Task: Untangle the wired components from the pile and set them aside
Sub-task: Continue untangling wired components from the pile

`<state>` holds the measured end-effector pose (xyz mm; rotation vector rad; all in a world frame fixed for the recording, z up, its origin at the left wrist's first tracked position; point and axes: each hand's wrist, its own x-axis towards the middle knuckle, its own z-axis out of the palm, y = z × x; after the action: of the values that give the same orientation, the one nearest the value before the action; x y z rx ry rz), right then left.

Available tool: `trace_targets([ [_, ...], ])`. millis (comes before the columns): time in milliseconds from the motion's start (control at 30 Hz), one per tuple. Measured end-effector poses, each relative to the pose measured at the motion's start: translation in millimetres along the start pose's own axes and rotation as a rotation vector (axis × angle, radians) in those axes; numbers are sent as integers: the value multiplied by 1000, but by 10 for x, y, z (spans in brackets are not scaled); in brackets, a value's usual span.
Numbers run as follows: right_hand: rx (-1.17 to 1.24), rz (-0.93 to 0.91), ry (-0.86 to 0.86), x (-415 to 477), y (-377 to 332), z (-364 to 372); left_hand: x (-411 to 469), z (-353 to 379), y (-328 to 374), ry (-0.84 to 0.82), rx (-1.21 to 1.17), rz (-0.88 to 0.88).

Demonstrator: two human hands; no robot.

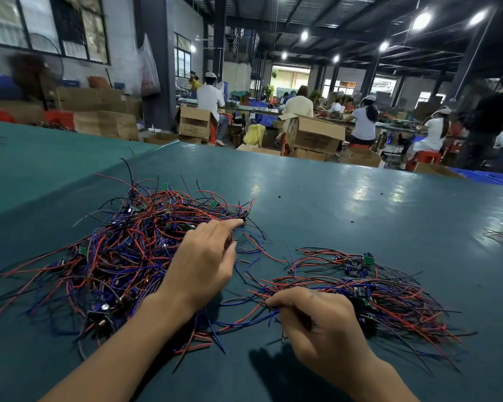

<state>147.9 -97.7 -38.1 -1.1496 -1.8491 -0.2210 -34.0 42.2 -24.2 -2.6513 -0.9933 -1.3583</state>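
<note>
A big tangled pile of red, blue and black wires with small green boards lies on the dark green table at the left. My left hand rests over the pile's right edge, its forefinger stretched out to a small black part at the pile's far right, the other fingers curled among wires. A smaller, flatter bundle of sorted wired components lies at the right. My right hand pinches wires at that bundle's left end, fingers curled.
A few wire strands lie at the table's right edge. Tiny black bits dot the tabletop beyond the piles. Behind the table, cardboard boxes are stacked and several seated people work at benches.
</note>
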Motion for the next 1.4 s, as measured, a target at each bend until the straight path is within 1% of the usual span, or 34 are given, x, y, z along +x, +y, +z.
trace_targets([
  [200,-1,-2,41,1,9,9,-24,18,62,180,-87,7],
  [300,5,2,67,6,2,8,-16,12,92,283,-166,10],
  [367,22,33,96,21,-4,4,-10,3,110,320,-217,71],
  [433,80,115,144,45,-22,-18,-10,-13,141,323,-230,175],
  [500,202,275,198,74,-61,-42,-10,-33,199,308,-222,276],
  [600,493,526,301,146,-123,-78,-23,-27,325,293,-183,428],
  [667,668,616,339,199,-132,-128,-49,-27,421,241,-222,495],
  [767,828,717,295,277,-134,-225,-124,-27,596,177,-267,600],
  [833,920,818,223,315,-131,-275,-161,-13,717,123,-260,703],
  [900,1073,917,144,328,-121,-299,-192,13,801,89,-236,818],
  [933,1143,941,122,328,-116,-308,-206,26,831,79,-228,859],
  [1000,1200,939,121,323,-102,-318,-242,51,879,59,-233,879],
  [1100,1185,881,142,310,-81,-331,-296,94,886,39,-292,811],
  [1167,1191,838,161,296,-58,-320,-322,100,869,64,-410,690],
  [1233,1162,786,186,286,-45,-310,-328,98,863,137,-560,529],
  [1267,1111,758,195,284,-40,-309,-334,102,868,177,-644,424],
  [1300,1040,734,195,278,-33,-306,-342,109,875,195,-751,277],
  [1367,925,719,162,275,-37,-309,-335,127,877,129,-969,-62],
  [1400,917,734,140,274,-41,-308,-324,142,867,71,-1035,-185],
])
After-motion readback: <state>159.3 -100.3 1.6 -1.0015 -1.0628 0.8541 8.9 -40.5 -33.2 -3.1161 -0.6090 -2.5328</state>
